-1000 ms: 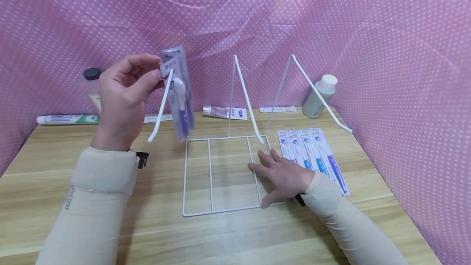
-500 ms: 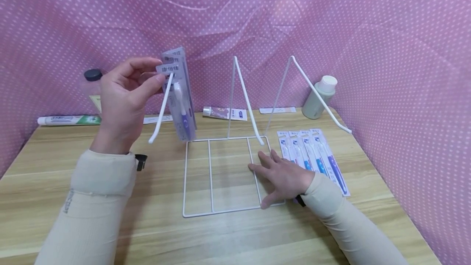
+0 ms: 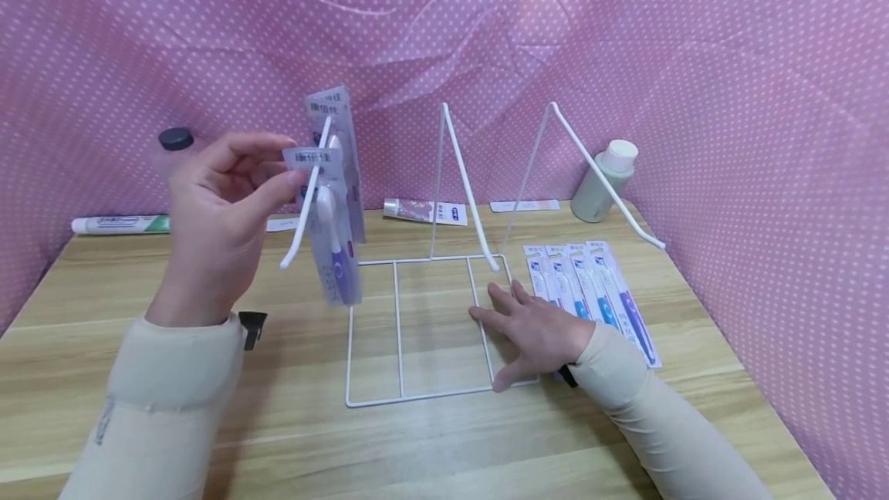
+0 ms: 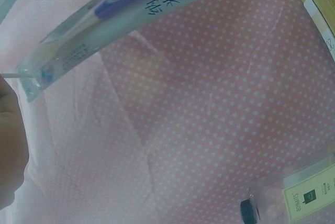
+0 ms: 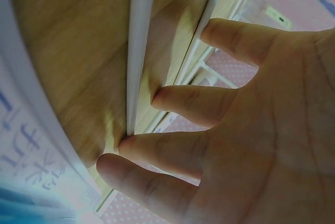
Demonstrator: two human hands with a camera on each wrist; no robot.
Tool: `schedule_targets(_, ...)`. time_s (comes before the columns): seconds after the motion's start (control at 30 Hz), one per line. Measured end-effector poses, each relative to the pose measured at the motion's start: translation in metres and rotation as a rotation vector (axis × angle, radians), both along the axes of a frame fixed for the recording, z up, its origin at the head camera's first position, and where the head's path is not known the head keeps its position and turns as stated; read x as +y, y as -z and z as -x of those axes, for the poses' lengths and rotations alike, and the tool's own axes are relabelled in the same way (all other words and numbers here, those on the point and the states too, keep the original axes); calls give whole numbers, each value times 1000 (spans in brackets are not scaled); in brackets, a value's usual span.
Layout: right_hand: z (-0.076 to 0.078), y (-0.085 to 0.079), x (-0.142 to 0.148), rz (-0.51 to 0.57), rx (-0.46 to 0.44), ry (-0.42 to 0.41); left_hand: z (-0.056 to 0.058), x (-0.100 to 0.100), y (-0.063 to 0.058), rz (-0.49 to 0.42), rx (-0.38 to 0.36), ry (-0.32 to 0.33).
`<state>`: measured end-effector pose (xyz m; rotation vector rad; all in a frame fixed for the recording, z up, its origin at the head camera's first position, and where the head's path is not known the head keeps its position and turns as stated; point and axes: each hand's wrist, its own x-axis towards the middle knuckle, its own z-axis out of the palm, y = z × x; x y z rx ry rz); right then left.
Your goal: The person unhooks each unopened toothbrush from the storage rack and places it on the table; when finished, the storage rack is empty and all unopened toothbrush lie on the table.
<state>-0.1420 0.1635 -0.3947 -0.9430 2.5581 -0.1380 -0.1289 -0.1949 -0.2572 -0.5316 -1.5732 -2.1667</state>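
In the head view my left hand (image 3: 221, 199) pinches the top corner of a packaged toothbrush (image 3: 336, 245) with a purple handle. The pack hangs on the left prong of a white wire rack (image 3: 398, 330), in front of other toothbrush packs (image 3: 350, 176) on that prong. A pack (image 4: 120, 17) and part of my hand also appear in the left wrist view; I cannot tell which pack it is. My right hand (image 3: 533, 334) rests with spread fingers on the right side of the rack's base. In the right wrist view those fingers (image 5: 162, 148) touch the base wires.
Several packaged toothbrushes (image 3: 628, 313) lie beside my right hand. Along the back are a green bottle with a white cap (image 3: 600, 185), toothpaste tubes (image 3: 425, 212) and a dark-capped clear bottle (image 3: 176, 139). Two more prongs (image 3: 464, 176) slope forward. A pink dotted cloth (image 3: 444, 37) surrounds the table.
My left hand has come forward and down along the left prong with the front pack, which now stands apart from the packs behind it. My right hand has stayed still.
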Motion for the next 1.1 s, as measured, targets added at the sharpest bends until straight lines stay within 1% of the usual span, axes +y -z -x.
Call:
schedule_targets(0.1, 0, 0, 0, 0, 3, -3, -9, -1, 2, -10, 13, 6)
schedule_targets(0.33, 1, 0, -1, 4, 6, -4, -31, -5, 9, -48, 119, 86)
schedule_targets(0.57, -1, 0, 0, -2, -1, 4, -50, -5, 17, -38, 201, 119)
schedule_targets(0.7, -1, 0, 1, -5, 8, 3, -61, -7, 20, -42, 220, 146)
schedule_targets(0.8, -1, 1, 2, -4, 9, 6, -66, -8, 20, -49, 224, 165)
schedule_targets(1.1, -1, 1, 2, -4, -6, 16, -76, -7, 17, -60, 230, 174)
